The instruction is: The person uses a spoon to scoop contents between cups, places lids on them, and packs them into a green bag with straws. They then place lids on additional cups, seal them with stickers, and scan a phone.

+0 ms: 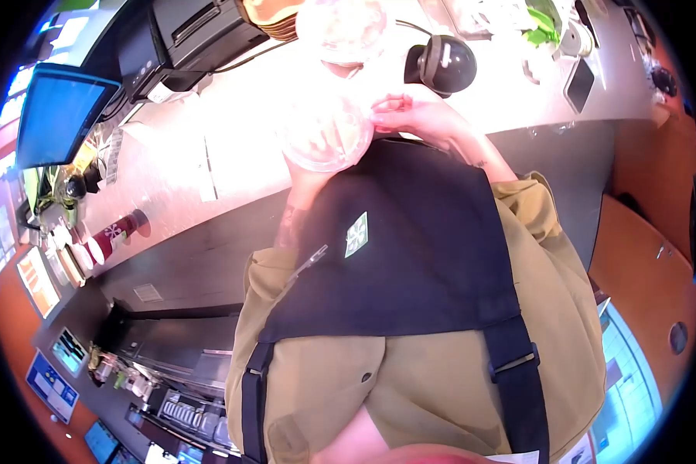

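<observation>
A clear round plastic lid or shallow bowl [350,147] is held over the counter's near edge, just in front of my apron. Through the clear plastic I see my left hand [317,131], its fingers underneath and supporting it. My right hand [416,114] comes in from the other side, fingertips pinching the rim. Strong glare washes out part of both hands. Just beyond stands another clear round plastic container [344,32], its contents too bright to make out.
A black rounded device [448,65] stands right of the containers. A phone-like dark slab [579,86] lies farther right on the counter [243,166]. At left are a blue-screened monitor [63,116], a black printer-like machine [205,35] and a dark red cup [116,232].
</observation>
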A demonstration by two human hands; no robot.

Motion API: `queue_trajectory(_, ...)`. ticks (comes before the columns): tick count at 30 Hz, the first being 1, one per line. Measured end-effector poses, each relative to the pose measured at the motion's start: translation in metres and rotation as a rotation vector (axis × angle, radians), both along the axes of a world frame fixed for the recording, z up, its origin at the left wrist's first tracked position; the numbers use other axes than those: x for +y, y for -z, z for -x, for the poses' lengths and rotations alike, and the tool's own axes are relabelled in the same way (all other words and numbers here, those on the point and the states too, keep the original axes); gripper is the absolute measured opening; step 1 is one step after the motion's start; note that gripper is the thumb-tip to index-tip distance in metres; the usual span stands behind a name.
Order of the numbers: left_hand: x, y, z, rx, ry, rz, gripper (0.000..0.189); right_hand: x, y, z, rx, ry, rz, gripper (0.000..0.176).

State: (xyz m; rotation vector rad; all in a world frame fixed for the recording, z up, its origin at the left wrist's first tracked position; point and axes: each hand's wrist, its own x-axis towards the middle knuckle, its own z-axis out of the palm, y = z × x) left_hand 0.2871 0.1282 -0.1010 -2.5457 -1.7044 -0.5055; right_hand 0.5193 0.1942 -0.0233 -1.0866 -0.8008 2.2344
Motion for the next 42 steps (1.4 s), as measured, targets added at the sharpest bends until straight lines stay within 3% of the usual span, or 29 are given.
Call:
queue_trajectory(3,-0.009,-0.032,0.011,-0.293,0.046,0.344,0.104,-0.001,0.019,0.0,0.147,-0.029,0.08,0.017)
queue_trajectory(6,-0.012,-0.063,0.027,-1.138,-0.068,0.392,0.088,-0.002,0.029,0.004,0.21,0.005,0.087,0.016)
queue_trajectory(9,0.004,-0.14,0.003,-0.684,-0.181,0.286,0.095,-0.002,0.036,0.006,0.295,0.004,0.103,0.02)
queue_trajectory(12,0.032,-0.162,-0.021,-0.259,-0.108,0.244,0.094,-0.001,0.042,0.007,0.337,-0.015,0.106,0.021)
queue_trajectory(13,0.039,-0.167,-0.03,-0.175,-0.065,0.186,0.092,-0.001,0.041,0.007,0.332,-0.023,0.106,0.021)
queue_trajectory(19,0.055,-0.16,-0.042,0.04,-0.142,0.381,0.087,0.003,0.057,0.007,0.456,-0.058,0.065,0.02)
queue_trajectory(32,0.068,-0.163,-0.042,-0.069,-0.077,0.414,0.077,0.012,0.045,0.007,0.464,-0.145,0.049,0.009)
queue_trajectory(42,0.066,-0.168,-0.046,-0.063,-0.073,0.443,0.074,0.01,0.066,0.011,0.517,-0.17,0.075,0.011)
